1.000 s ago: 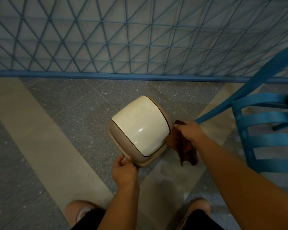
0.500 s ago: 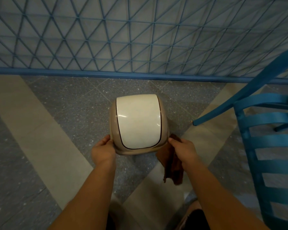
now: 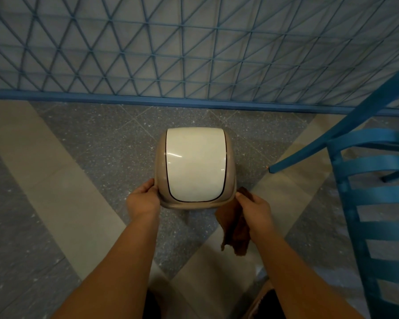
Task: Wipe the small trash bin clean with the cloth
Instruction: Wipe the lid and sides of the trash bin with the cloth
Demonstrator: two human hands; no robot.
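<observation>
A small beige trash bin [image 3: 195,166] with a cream swing lid is seen from above, over the floor in the middle of the view. My left hand [image 3: 143,200] grips its near left edge. My right hand [image 3: 255,209] is at the bin's near right corner and holds a brown cloth [image 3: 234,229], which hangs down below the hand beside the bin. The bin's lower body is hidden under its top.
A blue slatted chair [image 3: 369,203] stands close on the right, one leg [image 3: 297,161] reaching toward the bin. A blue lattice fence [image 3: 194,54] with a blue base rail runs across the back. The floor is grey and beige stone tiles.
The bin has turned from a tilted angle to square with me. My left hand moved from its near corner up to the left edge. My right hand with the cloth shifted nearer.
</observation>
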